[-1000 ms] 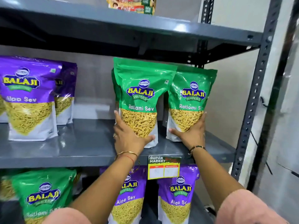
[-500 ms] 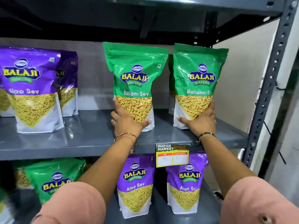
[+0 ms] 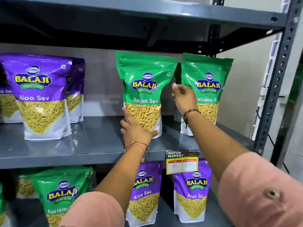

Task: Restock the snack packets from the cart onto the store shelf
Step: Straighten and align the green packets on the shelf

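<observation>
Two green Ratlami Sev packets stand upright on the grey middle shelf (image 3: 91, 145). My left hand (image 3: 136, 130) grips the bottom left corner of the left green packet (image 3: 144, 89), thumb across its base. The right green packet (image 3: 208, 86) stands beside it near the rack post. My right hand (image 3: 183, 99) hovers in the gap between the two packets, fingers loosely curled, holding nothing. Another green packet shows partly behind that gap.
Purple Aloo Sev packets (image 3: 39, 95) stand at the shelf's left. The lower shelf holds purple packets (image 3: 144, 190) and a green packet (image 3: 62, 194). A yellow price tag (image 3: 182, 163) hangs on the shelf edge. The perforated rack post (image 3: 277, 79) rises on the right.
My right hand has let go of the right green packet's base and risen to the gap between the packets. My left hand stays on the left packet.
</observation>
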Demonstrator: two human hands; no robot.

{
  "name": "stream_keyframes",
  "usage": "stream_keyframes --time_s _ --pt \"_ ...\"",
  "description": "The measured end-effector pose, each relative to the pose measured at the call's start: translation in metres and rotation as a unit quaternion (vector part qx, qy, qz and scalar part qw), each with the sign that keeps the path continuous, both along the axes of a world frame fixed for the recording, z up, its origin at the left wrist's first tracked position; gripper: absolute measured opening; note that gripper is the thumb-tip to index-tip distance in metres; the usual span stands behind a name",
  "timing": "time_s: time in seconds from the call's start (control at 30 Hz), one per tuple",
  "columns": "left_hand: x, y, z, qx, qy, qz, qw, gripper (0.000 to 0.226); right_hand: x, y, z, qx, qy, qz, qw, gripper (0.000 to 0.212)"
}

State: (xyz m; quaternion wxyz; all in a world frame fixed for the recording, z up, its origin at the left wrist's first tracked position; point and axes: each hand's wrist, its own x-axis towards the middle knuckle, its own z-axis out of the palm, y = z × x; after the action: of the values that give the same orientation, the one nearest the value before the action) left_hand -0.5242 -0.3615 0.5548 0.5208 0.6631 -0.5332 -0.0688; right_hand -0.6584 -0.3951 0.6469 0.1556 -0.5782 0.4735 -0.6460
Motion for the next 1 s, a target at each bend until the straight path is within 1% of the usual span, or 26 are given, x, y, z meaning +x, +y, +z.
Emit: stream_keyframes --time_s 0.07,0.1,0.13,0.2,0.27,0.33,0.43,0.47,0.53,0.57,0.6,0.63,0.67,0.7,0.73,0.77,0.8,0.83,0.9,1.0 --pt "0.001 -0.001 0.000 0.001 0.004 -0.003 1.000 0.149 0.013 -0.019 0.015 0.040 -0.007 0.031 0.999 0.043" --pt "0.001 -0.001 0.000 0.003 0.004 -0.003 1.000 0.149 0.016 -0.025 0.021 0.044 -0.008 0.031 0.999 0.040" --pt "0.002 -0.002 0.000 0.003 0.001 -0.002 1.000 0.150 0.017 -0.028 0.025 0.042 -0.007 0.016 0.999 0.033" --pt "0.003 -0.003 -0.001 0.005 -0.003 0.000 1.000 0.150 0.016 -0.032 0.030 0.035 0.007 -0.028 0.999 0.021" --pt "0.002 -0.004 -0.001 0.009 -0.005 0.003 1.000 0.150 0.011 -0.038 0.033 0.024 0.008 -0.053 0.998 0.026" --pt "0.002 -0.005 -0.001 0.012 -0.007 0.007 1.000 0.150 0.012 -0.038 0.035 0.008 -0.012 -0.058 0.998 0.030" --pt "0.002 -0.007 0.000 0.006 0.000 0.007 1.000 0.151 0.017 -0.032 0.033 -0.003 -0.017 -0.061 0.998 0.030" --pt "0.002 -0.007 0.000 0.004 0.005 0.007 1.000 0.152 0.016 -0.029 0.030 -0.014 -0.015 -0.058 0.998 0.028" --pt "0.003 -0.008 -0.001 0.002 0.012 0.007 1.000 0.154 0.008 -0.018 0.018 -0.070 0.003 -0.067 0.995 0.026" --pt "0.002 -0.008 -0.002 0.001 0.014 0.008 1.000 0.156 0.000 -0.010 0.009 -0.112 0.028 -0.095 0.989 0.029" --pt "0.003 -0.008 -0.002 -0.001 0.015 0.011 1.000 0.156 -0.009 -0.004 -0.002 -0.154 0.055 -0.134 0.977 0.039" --pt "0.003 -0.008 -0.002 -0.003 0.019 0.012 1.000 0.156 -0.020 0.002 -0.015 -0.177 0.076 -0.183 0.964 0.055" --pt "0.003 -0.008 -0.001 -0.004 0.026 0.009 1.000 0.155 -0.032 0.007 -0.029 -0.172 0.085 -0.235 0.953 0.074" --pt "0.003 -0.008 -0.001 -0.002 0.037 0.003 0.999 0.153 -0.044 0.009 -0.042 -0.132 0.078 -0.272 0.950 0.095" --pt "0.003 -0.008 -0.001 0.002 0.046 -0.002 0.999 0.151 -0.055 0.010 -0.055 -0.071 0.060 -0.288 0.953 0.115" --pt "0.003 -0.008 -0.001 0.004 0.052 -0.005 0.999 0.148 -0.065 0.008 -0.067 -0.015 0.041 -0.282 0.958 0.131" --pt "0.002 -0.009 -0.001 0.005 0.054 -0.005 0.999 0.146 -0.073 0.006 -0.075 0.025 0.026 -0.262 0.964 0.142" --pt "0.002 -0.010 -0.001 0.005 0.052 -0.004 0.999 0.144 -0.078 0.004 -0.080 0.052 0.017 -0.232 0.971 0.149" --pt "0.001 -0.012 -0.001 0.010 0.047 -0.002 0.999 0.140 -0.084 -0.002 -0.082 0.092 0.028 -0.175 0.980 0.153" --pt "0.001 -0.015 -0.003 0.012 0.041 -0.003 0.999 0.138 -0.085 -0.008 -0.084 0.121 0.043 -0.159 0.979 0.150"
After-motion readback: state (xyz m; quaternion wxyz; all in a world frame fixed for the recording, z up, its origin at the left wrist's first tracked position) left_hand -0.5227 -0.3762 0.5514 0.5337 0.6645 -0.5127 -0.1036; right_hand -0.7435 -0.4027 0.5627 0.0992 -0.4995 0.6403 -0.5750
